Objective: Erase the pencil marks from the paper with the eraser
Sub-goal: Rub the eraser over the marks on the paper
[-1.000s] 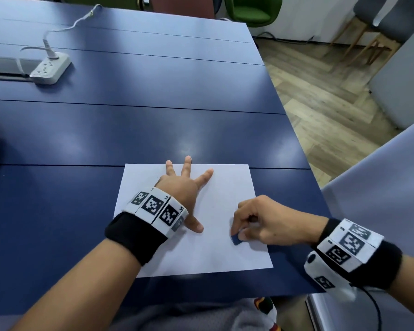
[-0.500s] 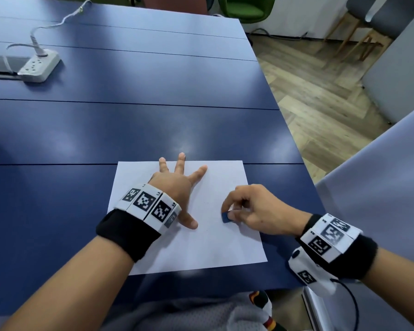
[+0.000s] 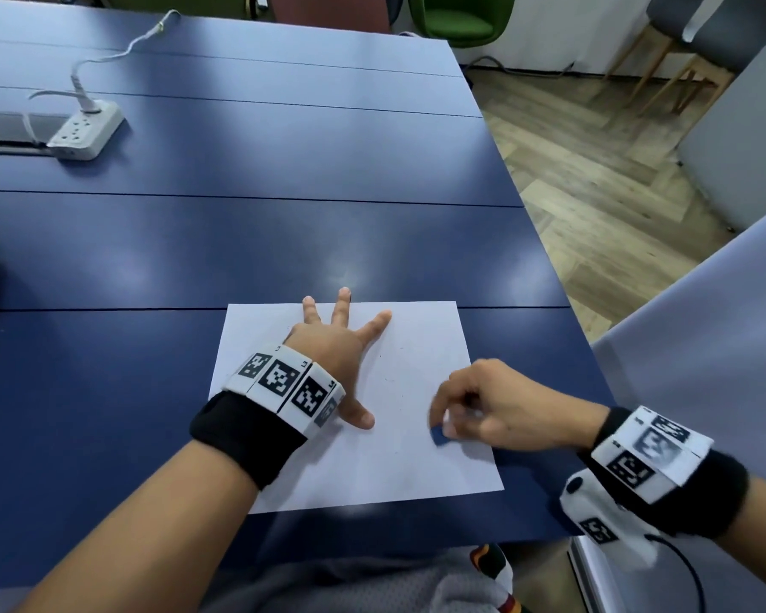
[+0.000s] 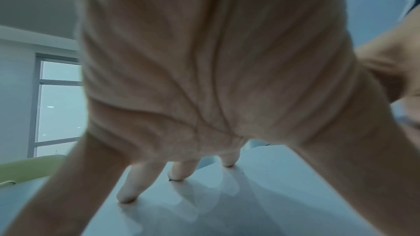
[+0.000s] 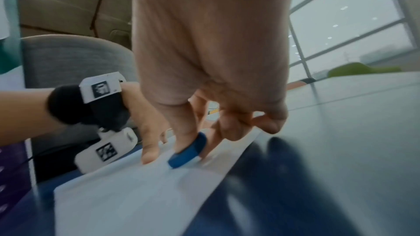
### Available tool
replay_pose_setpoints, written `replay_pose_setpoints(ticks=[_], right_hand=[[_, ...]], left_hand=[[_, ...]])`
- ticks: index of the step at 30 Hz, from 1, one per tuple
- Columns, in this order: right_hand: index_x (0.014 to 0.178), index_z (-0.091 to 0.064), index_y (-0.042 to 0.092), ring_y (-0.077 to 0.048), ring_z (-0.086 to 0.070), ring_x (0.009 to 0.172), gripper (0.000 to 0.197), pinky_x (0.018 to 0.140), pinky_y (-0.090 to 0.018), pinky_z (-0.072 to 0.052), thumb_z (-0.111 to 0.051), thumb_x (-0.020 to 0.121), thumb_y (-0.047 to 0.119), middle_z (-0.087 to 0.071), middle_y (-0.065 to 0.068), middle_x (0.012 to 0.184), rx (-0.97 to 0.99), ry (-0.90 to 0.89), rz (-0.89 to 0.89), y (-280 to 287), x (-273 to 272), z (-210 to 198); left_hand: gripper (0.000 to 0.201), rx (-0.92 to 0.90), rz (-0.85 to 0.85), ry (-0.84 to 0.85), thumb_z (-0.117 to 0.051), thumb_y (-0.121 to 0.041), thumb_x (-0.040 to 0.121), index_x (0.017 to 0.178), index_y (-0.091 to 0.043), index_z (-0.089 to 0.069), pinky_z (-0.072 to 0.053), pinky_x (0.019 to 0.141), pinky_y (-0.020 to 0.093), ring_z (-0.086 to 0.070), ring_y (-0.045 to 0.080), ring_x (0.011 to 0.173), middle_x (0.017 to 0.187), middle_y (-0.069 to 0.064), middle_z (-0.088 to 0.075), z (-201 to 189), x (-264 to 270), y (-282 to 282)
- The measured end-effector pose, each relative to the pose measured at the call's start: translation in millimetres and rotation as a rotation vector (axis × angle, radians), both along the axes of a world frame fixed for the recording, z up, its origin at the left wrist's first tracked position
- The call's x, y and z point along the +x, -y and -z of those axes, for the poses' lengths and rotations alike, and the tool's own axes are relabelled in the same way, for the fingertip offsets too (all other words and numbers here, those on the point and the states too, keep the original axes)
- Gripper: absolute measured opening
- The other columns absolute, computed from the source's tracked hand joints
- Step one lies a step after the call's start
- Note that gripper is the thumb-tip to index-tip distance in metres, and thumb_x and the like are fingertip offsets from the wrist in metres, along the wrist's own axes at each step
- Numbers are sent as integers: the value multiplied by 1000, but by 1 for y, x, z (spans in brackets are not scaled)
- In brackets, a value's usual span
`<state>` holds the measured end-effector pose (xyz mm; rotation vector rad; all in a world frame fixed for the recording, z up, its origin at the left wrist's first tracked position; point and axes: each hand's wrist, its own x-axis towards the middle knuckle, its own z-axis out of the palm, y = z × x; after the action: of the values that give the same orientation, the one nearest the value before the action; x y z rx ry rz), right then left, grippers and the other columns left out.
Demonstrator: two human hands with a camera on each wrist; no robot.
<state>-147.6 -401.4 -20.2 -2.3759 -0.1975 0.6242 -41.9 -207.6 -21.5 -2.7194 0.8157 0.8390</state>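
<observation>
A white sheet of paper lies near the front edge of the blue table. Faint pencil specks show near its middle. My left hand rests flat on the sheet's upper left part, fingers spread and straight. The right hand pinches a small blue eraser and presses it on the sheet's right part. In the right wrist view the eraser sits tilted on the paper under thumb and fingers. The left wrist view shows spread fingers planted on the paper.
A white power strip with a plugged cable stands at the table's far left. The table's right edge drops to a wooden floor. A green chair and grey chairs stand beyond. Grey cloth lies at the near edge.
The right hand with the eraser moved up the sheet half a second ago and has now come back down toward me. The left hand stays pressed flat on the paper.
</observation>
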Motion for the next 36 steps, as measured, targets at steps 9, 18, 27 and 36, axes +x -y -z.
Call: replay_pose_setpoints(ticks=[9, 18, 27, 36], right_hand=[[79, -72, 22, 4, -52, 46, 11, 59, -17, -42, -67, 80, 11, -67, 3, 65, 7, 140, 363, 2, 84, 3], [82, -73, 21, 0, -50, 47, 15, 53, -10, -38, -65, 80, 9, -59, 9, 56, -30, 84, 199, 3, 68, 0], [81, -73, 21, -2, -49, 49, 14, 53, -13, -40, -65, 78, 9, -59, 8, 55, -14, -3, 127, 7, 48, 1], [79, -72, 17, -1, -49, 46, 13, 54, -12, -38, -65, 79, 6, -57, 10, 51, 28, 113, 245, 9, 60, 6]], left_hand=[[137, 6, 0, 0, -84, -62, 57, 147, -50, 19, -31, 109, 53, 13, 47, 145, 158, 6, 30, 2, 2, 1], [139, 2, 9, 10, -83, -64, 56, 147, -49, 20, -35, 107, 55, 12, 49, 144, 158, 7, 30, 7, 2, 2], [139, -5, -13, -9, -85, -62, 55, 145, -52, 20, -36, 106, 61, 14, 48, 145, 158, 4, 32, 7, 3, 1], [136, 7, 0, 2, -84, -61, 59, 147, -49, 19, -33, 108, 53, 14, 48, 145, 158, 6, 31, 2, 1, 1]])
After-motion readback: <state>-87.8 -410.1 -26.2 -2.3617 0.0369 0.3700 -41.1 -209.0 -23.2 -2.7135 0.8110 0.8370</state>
